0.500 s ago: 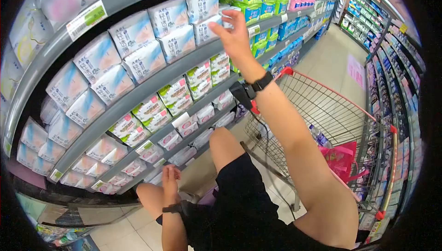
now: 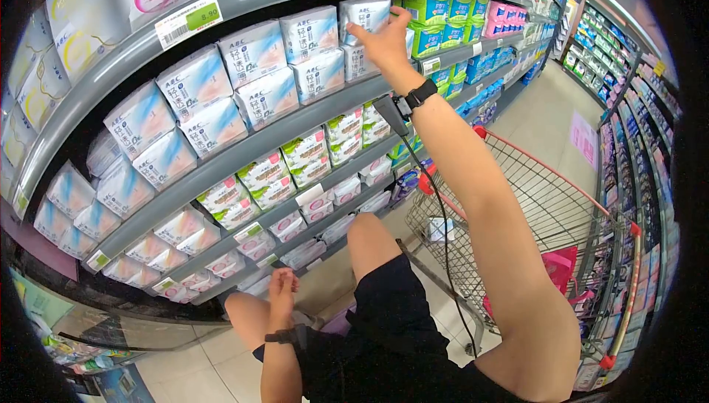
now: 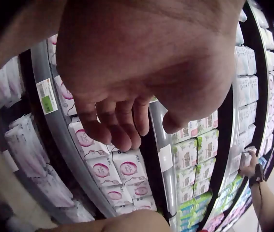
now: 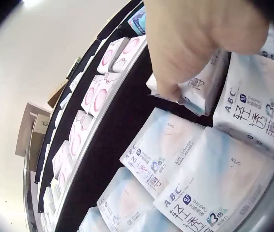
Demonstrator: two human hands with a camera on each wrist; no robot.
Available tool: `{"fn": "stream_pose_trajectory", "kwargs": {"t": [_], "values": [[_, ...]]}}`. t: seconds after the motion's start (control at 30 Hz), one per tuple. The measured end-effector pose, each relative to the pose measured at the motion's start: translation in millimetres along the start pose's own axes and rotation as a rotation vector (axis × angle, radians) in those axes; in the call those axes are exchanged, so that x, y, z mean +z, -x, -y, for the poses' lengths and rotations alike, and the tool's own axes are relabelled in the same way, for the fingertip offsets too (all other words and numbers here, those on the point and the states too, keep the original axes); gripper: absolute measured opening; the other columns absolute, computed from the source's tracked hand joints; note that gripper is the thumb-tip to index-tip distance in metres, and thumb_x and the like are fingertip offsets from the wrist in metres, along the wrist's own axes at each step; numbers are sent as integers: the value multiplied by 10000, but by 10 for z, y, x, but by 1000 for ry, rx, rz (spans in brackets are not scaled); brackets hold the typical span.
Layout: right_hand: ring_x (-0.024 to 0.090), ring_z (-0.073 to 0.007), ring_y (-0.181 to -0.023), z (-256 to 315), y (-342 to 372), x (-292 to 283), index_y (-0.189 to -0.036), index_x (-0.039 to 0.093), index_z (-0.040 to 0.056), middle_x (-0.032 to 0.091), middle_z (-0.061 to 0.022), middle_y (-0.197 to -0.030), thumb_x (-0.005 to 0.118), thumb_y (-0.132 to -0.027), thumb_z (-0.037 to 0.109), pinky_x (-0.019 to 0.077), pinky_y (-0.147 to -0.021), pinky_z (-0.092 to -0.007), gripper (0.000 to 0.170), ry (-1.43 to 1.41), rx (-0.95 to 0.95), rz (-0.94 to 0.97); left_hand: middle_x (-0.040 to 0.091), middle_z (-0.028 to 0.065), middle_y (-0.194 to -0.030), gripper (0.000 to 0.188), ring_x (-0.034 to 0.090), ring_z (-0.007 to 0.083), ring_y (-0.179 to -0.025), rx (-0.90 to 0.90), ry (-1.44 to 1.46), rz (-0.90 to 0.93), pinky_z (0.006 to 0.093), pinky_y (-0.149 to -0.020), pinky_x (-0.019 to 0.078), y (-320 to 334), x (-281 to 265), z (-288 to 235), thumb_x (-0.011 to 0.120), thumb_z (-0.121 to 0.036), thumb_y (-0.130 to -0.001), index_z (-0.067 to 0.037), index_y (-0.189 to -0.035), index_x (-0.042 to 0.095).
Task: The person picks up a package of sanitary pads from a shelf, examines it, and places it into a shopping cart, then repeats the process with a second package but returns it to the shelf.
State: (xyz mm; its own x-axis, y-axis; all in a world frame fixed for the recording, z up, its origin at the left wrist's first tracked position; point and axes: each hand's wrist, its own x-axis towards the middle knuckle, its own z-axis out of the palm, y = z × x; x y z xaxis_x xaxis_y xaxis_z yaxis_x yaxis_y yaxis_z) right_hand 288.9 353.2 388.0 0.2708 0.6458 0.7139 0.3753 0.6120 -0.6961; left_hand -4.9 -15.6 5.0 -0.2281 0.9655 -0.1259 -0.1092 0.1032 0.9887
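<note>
While above shelf (image 2: 299, 118), packet (image 2: 367, 16) between fingers (image 2: 400, 17)

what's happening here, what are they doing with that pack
A person's right hand grips a white ABC pack at the far right of the top row of matching packs on a store shelf. The pictures don't settle whether it has left the pack beneath. The left hand is held low with nothing in it, and a shopping cart stands to the person's right.
</note>
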Motion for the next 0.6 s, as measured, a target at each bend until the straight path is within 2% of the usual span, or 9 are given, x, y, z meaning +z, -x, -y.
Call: {"fn": "stream_pose_trajectory", "kwargs": {"t": [0.07, 0.1, 0.2, 0.23, 0.3, 0.4, 0.47, 0.53, 0.6], "values": [[478, -377, -1191, -6, 24, -27, -1330, 246, -13, 446, -271, -1265, 890, -652, 386, 379, -1027, -449, 1016, -82, -105, -148, 616, 23, -835, 171, 558, 109, -716, 13, -4, 6, 263, -651, 463, 4, -27, 21, 551, -238, -1012, -84, -1077, 586], [461, -323, -1205, 36, 77, -79, -1311, 252, -22, 436, -228, -1278, 879, -695, 299, 375, -1040, -416, 936, -130, -87, -172, 618, 25, -834, 168, 561, 111, -716, 18, -5, 8, 265, -651, 465, 16, -31, 16, 555, -234, -1010, -83, -1076, 588], [440, -280, -1218, 180, 378, -185, -1314, 249, -26, 417, -193, -1304, 856, -739, 245, 360, -1049, -399, 879, -449, -41, -287, 617, 26, -834, 161, 572, 118, -728, 22, -42, 2, 270, -653, 470, 7, -42, -2, 565, -221, -1002, -80, -1075, 591], [427, -251, -1224, 167, 517, -213, -1322, 243, -22, 400, -180, -1319, 824, -780, 184, 349, -1055, -387, 821, -477, -62, -294, 616, 26, -833, 166, 574, 119, -731, 16, -37, -6, 270, -654, 470, -4, -26, 6, 567, -224, -1000, -77, -1074, 591], [420, -238, -1231, 188, 959, -253, -1346, 233, -18, 397, -168, -1320, 817, -786, 161, 339, -1070, -374, 829, -575, -7, -233, 615, 25, -830, 178, 577, 122, -738, 3, -32, -21, 270, -656, 471, -19, -7, 19, 570, -230, -998, -71, -1074, 591], [441, -204, -1219, 80, 1884, -214, -1374, 280, 42, 430, -96, -1289, 773, -771, 67, 353, -1075, -375, 779, -709, 73, -20, 613, 25, -836, 191, 578, 124, -746, 32, -47, 16, 268, -654, 471, -24, 20, -42, 566, -243, -1001, -68, -1075, 588], [441, -219, -1223, 47, 2578, -158, -1386, 264, 40, 438, -113, -1260, 800, -768, 194, 359, -1073, -392, 832, -686, 82, 122, 612, 33, -865, 210, 579, 127, -776, 17, 23, 32, 279, -681, 472, 1, 37, -78, 567, -248, -1001, -71, -1115, 572], [445, -251, -1216, -138, 3273, 7, -1377, 277, 13, 439, -145, -1262, 818, -752, 304, 367, -1063, -401, 877, -679, 177, 242, 613, 52, -935, 252, 584, 145, -842, 19, 127, 42, 299, -732, 475, 15, 71, -114, 569, -248, -1000, -75, -1181, 541], [452, -284, -1206, -366, 4026, 153, -1364, 288, -28, 439, -178, -1260, 837, -722, 355, 381, -1042, -402, 927, -411, 261, 322, 618, 82, -1046, 329, 594, 177, -943, 25, 258, 52, 327, -809, 482, 56, 90, -160, 572, -245, -998, -79, -1271, 496]]}}
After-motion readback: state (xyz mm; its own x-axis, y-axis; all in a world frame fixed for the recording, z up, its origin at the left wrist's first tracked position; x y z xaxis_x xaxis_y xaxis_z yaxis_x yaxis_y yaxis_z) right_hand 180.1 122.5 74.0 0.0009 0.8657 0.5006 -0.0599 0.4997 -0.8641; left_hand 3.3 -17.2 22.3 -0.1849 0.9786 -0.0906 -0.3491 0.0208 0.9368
